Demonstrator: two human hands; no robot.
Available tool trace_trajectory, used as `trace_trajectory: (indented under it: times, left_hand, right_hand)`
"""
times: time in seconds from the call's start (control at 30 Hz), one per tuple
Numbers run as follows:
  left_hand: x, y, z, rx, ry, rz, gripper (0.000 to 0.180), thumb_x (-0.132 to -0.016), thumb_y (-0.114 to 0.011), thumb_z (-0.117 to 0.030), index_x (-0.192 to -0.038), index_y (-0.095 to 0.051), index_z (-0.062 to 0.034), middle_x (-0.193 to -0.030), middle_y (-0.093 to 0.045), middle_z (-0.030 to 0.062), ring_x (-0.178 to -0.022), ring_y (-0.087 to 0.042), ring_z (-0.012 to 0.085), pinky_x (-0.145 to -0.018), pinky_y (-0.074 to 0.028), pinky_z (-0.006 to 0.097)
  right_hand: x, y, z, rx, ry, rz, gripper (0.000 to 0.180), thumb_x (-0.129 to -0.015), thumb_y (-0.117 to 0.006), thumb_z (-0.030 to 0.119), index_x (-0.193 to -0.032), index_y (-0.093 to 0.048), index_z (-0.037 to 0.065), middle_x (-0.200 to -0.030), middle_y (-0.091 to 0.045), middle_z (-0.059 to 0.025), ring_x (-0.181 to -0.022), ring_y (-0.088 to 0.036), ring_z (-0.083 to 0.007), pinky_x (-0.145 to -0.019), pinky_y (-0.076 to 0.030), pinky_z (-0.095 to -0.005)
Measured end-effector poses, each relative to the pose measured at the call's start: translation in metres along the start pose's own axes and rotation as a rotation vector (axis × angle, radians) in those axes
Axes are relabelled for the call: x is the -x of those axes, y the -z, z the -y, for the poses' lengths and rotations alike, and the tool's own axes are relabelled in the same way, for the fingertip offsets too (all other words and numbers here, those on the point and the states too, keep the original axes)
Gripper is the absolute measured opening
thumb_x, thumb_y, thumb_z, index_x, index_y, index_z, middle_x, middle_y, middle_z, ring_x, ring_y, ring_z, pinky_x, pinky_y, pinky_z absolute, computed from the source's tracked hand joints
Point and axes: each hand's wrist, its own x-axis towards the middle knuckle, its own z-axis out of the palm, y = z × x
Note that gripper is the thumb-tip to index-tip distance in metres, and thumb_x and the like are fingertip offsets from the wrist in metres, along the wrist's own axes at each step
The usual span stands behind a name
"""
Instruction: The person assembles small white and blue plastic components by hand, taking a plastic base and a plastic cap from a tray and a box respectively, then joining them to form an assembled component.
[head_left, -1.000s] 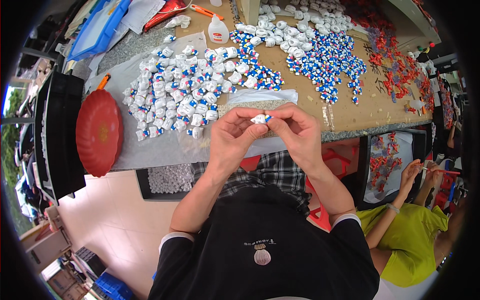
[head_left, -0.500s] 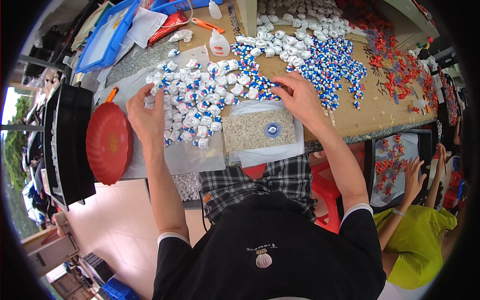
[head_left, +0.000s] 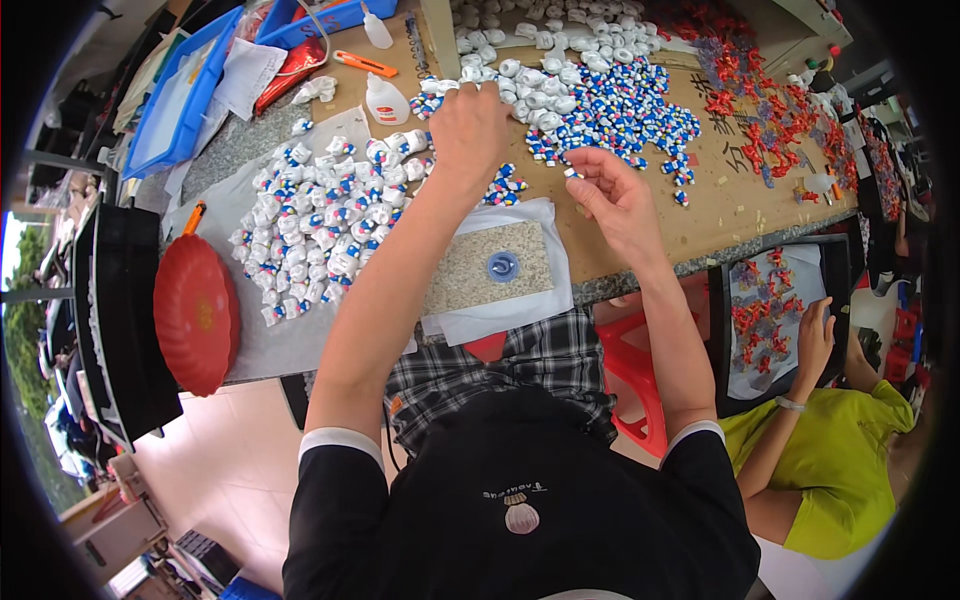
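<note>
My right hand [head_left: 615,200] pinches a small blue-and-white figurine body [head_left: 573,173] between thumb and forefinger, just in front of a pile of similar blue, white and yellow bodies [head_left: 620,105]. My left hand [head_left: 467,130] reaches across over the near-left edge of the white figurine heads [head_left: 535,92]; its fingers bend down, and their tips are hidden. Left of that arm lies a broad spread of white figurines with blue parts [head_left: 310,215] on a translucent sheet [head_left: 225,310]. Between my forearms, a speckled slab [head_left: 470,275] on white cloth carries a small round blue dish [head_left: 503,266].
A red scalloped tray [head_left: 190,330] stands at the left beside a black crate [head_left: 130,330]. A squeeze bottle [head_left: 385,102] and orange cutter [head_left: 365,64] lie beyond the figurines. Red pieces [head_left: 780,125] spread at right. A co-worker in yellow-green [head_left: 830,470] sits nearby.
My left hand has left the white figurines and crossed rightward and away, to the heads. My right hand has moved right and now shows a small body in its pinch. The whole view has shifted somewhat.
</note>
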Motion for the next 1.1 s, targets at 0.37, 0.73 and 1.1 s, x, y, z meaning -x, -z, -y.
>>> trace_trajectory:
  times: [0.37, 0.73, 1.1]
  left_hand:
    - [0.014, 0.01, 0.005, 0.355, 0.019, 0.02, 0.032, -0.079, -0.063, -0.014, -0.108, -0.06, -0.0022, -0.076, -0.066, 0.0148, -0.067, -0.064, 0.0247, -0.064, -0.05, 0.035]
    - [0.125, 0.101, 0.045, 1.788, 0.71, 0.182, 0.026, -0.089, -0.058, -0.012, -0.109, -0.059, 0.0035, -0.109, -0.06, 0.0122, -0.091, -0.062, 0.0221, -0.084, -0.051, 0.032]
    - [0.165, 0.098, 0.02, 1.91, 0.714, 0.228, 0.03, -0.082, -0.063, 0.002, -0.11, -0.055, -0.0003, -0.106, -0.062, 0.0125, -0.097, -0.06, 0.0176, -0.088, -0.049, 0.032]
  right_hand:
    - [0.024, -0.016, 0.022, 0.425, 0.277, 0.113, 0.018, -0.081, -0.062, 0.005, -0.099, -0.064, 0.003, -0.078, -0.061, -0.0086, -0.063, -0.057, -0.0168, -0.057, -0.043, -0.0274]
    - [0.047, -0.05, 0.026, 0.841, 0.53, 0.423, 0.01, -0.077, -0.061, 0.005, -0.085, -0.064, 0.001, -0.077, -0.058, -0.0108, -0.073, -0.06, -0.0284, -0.064, -0.047, -0.037]
    - [0.061, -0.046, 0.021, 0.263, 0.044, 0.159, 0.013, -0.081, -0.064, 0.004, -0.093, -0.068, 0.001, -0.083, -0.064, -0.0071, -0.071, -0.06, -0.0134, -0.062, -0.045, -0.0247]
